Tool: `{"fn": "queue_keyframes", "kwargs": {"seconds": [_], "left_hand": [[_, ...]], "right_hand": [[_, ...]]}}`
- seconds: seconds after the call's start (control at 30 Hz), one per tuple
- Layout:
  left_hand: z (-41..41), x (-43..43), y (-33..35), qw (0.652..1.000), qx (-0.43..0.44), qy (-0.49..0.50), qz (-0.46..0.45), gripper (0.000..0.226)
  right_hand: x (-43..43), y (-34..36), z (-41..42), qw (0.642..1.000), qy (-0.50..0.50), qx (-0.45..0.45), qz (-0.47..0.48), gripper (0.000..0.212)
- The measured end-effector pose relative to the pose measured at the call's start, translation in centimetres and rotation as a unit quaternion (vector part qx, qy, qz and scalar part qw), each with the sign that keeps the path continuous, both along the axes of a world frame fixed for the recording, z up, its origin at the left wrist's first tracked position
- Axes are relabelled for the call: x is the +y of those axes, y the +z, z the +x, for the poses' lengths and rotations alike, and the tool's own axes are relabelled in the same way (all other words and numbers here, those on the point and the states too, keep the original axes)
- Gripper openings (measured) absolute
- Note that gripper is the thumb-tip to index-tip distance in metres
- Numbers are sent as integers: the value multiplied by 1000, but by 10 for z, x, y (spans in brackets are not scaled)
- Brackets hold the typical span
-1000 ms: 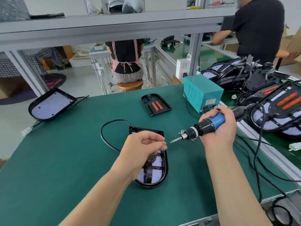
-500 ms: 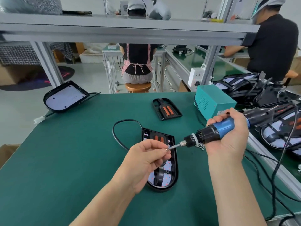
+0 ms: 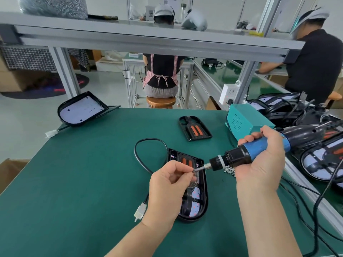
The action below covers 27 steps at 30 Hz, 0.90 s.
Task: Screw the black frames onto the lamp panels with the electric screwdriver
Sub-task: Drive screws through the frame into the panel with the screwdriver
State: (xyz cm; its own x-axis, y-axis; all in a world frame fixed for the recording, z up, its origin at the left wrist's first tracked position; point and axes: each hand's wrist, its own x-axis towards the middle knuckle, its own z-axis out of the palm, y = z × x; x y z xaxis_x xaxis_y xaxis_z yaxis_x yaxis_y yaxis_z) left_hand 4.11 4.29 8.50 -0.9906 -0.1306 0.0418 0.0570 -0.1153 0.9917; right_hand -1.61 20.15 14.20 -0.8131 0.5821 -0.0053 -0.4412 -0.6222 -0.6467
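Note:
A lamp panel with a black frame on it lies on the green table, its black cable looping left to a white plug. My right hand grips the blue and black electric screwdriver, held nearly level with its bit pointing left. My left hand hovers over the panel and pinches something small, probably a screw, at the bit's tip. A spare black frame with orange strips lies farther back. Another lamp panel hangs over the table's far left edge.
A teal power box stands at the right, behind it a pile of lamp panels and more on the right bench. Cables trail at the right edge. An aluminium shelf spans overhead. Two people work beyond it.
The screwdriver's bit has come left to meet my left fingertips, which were apart from it a second ago. My view has tilted up a little; the panel has not moved.

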Motion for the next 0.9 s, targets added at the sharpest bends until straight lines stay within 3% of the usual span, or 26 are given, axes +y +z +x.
{"fn": "queue_keyframes", "kwargs": {"seconds": [0.13,0.3,0.4,0.47,0.57,0.7,0.83,0.9], "left_hand": [[5,-3,-9,988,96,43,-113,36],[5,-4,-14,933,254,129,-220,28],[2,-6,-16,907,297,134,-265,17],[2,-6,-17,905,289,128,-286,20],[0,-9,-16,930,238,105,-261,39],[-4,-17,-15,959,176,68,-210,45],[-16,-33,-15,935,163,151,-275,29],[-25,-42,-16,929,91,146,-326,34]], "right_hand": [[-3,3,-2,1000,0,-30,2,11],[-8,-2,-2,997,6,-62,-36,14],[-5,-4,-3,996,9,-70,-47,14],[-2,-5,-3,996,5,-71,-45,15],[2,-7,-4,997,0,-64,-32,15],[8,-12,-6,998,-6,-59,0,16],[12,-21,-5,996,-14,-66,55,19],[12,-25,-4,993,-17,-70,90,17]]}}
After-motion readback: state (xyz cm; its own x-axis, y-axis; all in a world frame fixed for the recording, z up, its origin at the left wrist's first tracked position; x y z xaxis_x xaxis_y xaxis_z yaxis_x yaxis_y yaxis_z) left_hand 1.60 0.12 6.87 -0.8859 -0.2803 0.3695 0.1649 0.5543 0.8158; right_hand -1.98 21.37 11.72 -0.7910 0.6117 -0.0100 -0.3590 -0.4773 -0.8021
